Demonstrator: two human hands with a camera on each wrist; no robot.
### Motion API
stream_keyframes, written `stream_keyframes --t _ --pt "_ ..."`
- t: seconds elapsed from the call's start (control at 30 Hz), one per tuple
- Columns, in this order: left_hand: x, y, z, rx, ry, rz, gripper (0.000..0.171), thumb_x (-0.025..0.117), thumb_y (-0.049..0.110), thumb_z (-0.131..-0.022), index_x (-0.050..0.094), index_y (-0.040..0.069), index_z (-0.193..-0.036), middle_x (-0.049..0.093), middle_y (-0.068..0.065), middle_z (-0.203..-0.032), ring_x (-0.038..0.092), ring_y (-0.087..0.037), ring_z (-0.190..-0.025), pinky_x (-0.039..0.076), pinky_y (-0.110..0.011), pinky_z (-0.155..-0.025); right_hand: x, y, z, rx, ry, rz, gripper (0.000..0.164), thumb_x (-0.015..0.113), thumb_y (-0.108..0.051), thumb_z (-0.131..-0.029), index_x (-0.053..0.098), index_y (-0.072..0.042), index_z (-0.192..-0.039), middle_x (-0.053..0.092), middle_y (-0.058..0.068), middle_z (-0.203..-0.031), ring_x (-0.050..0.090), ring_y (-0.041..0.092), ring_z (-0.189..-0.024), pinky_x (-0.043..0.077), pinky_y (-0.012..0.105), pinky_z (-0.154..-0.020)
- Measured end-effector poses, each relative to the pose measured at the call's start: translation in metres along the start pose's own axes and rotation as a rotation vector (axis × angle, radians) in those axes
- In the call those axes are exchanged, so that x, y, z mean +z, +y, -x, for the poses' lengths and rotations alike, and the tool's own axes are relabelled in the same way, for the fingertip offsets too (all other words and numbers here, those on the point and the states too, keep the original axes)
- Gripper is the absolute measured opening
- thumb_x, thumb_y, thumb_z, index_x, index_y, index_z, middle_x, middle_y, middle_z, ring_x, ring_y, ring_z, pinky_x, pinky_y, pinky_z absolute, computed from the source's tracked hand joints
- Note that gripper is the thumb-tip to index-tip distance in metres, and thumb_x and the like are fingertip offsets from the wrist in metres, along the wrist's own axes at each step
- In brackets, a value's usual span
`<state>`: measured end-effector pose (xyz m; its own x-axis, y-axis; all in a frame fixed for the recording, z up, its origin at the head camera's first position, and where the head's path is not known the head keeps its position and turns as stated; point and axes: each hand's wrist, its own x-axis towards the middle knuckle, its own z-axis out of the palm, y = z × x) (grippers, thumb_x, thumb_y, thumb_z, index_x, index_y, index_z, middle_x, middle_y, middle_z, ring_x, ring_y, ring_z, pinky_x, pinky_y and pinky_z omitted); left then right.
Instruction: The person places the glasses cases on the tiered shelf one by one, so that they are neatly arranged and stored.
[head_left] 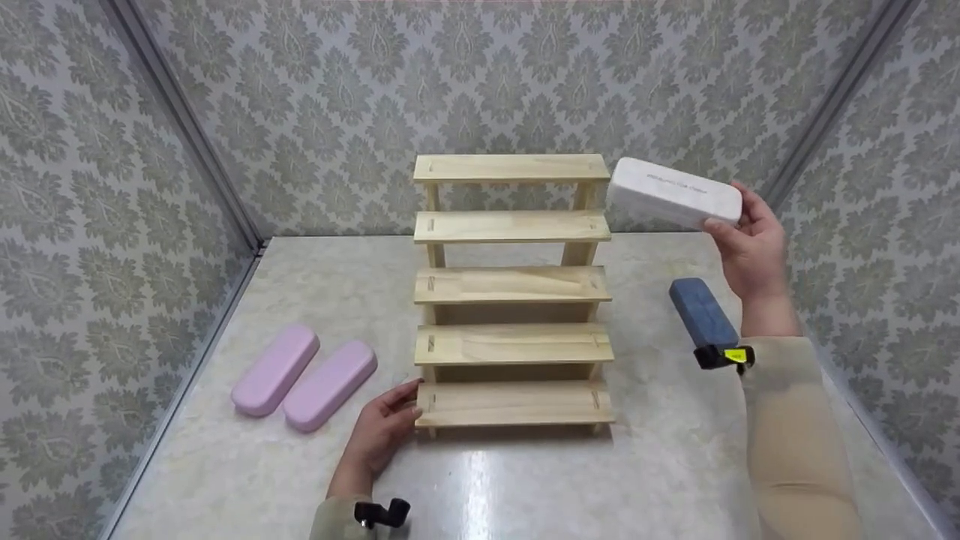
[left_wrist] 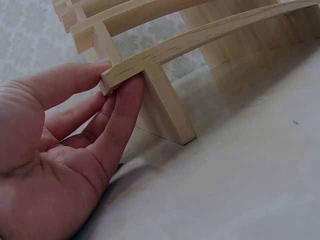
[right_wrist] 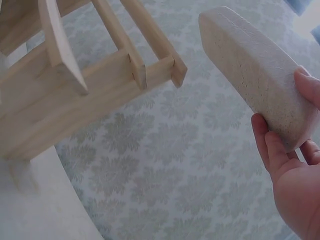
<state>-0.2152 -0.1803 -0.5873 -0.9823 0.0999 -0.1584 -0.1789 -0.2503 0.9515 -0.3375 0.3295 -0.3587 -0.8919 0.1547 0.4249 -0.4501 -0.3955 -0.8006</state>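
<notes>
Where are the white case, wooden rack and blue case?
White case point(head_left: 675, 189): head view, top face.
Wooden rack point(head_left: 514, 285): head view, middle shelf.
Blue case point(head_left: 703, 311): head view, upper face.

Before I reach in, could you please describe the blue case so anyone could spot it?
In the head view, find the wooden rack, then look right along the table. The blue case lies there, lower than the right hand. Only it is blue: that hand holds a white case, and two pink cases lie left of the rack.
</notes>
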Motion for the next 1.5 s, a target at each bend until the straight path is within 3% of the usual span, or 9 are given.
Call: stream_keyframes --t 0.23,0.53,0.7,1.13,1.5 --pt "0.0 0.0 0.002 0.015 -0.004 0.0 0.062 0.065 -0.005 -0.092 0.043 -0.011 -0.149 0.065 -0.006 -0.128 0.064 -0.011 -0.11 0.057 -0.022 -0.089 0.03 0.002 -0.029 0.039 -0.064 0.048 0.056 0.067 0.014 -0.091 0.051 -0.006 -0.141 0.06 0.006 -0.125 0.064 0.015 -0.109 0.058 0.02 -0.089" --pt "0.001 -0.001 0.002 0.016 -0.01 -0.004 0.062 0.065 -0.006 -0.092 0.043 -0.01 -0.149 0.065 -0.008 -0.13 0.065 -0.011 -0.11 0.058 -0.022 -0.088 0.065 0.01 -0.058 0.127 -0.116 0.049 0.068 0.074 0.006 -0.088 0.044 -0.002 -0.149 0.057 0.005 -0.13 0.06 0.017 -0.116 0.057 0.02 -0.092" --pt "-0.001 -0.001 0.001 0.019 -0.021 -0.01 0.062 0.065 -0.005 -0.092 0.043 -0.01 -0.149 0.065 -0.008 -0.129 0.065 -0.012 -0.109 0.058 -0.022 -0.086 0.085 0.016 -0.07 0.151 -0.132 0.063 0.063 0.074 0.007 -0.088 0.047 -0.003 -0.145 0.058 0.003 -0.127 0.06 0.016 -0.114 0.057 0.019 -0.091" --pt "-0.001 0.0 0.0 0.001 -0.006 -0.022 0.061 0.066 -0.004 -0.092 0.044 -0.008 -0.15 0.065 -0.007 -0.13 0.065 -0.013 -0.11 0.059 -0.025 -0.087 0.137 0.03 -0.087 0.228 -0.154 0.177 0.069 0.07 0.012 -0.088 0.043 0.001 -0.151 0.054 0.006 -0.134 0.055 0.017 -0.118 0.056 0.018 -0.089" --pt "-0.001 0.0 0.0 -0.008 -0.003 -0.024 0.061 0.066 -0.003 -0.093 0.045 -0.006 -0.15 0.065 -0.008 -0.132 0.065 -0.012 -0.111 0.059 -0.026 -0.088 0.164 0.047 -0.093 0.274 -0.173 0.318 0.07 0.07 0.011 -0.089 0.043 -0.003 -0.152 0.049 0.012 -0.147 0.052 0.018 -0.125 0.055 0.018 -0.091"
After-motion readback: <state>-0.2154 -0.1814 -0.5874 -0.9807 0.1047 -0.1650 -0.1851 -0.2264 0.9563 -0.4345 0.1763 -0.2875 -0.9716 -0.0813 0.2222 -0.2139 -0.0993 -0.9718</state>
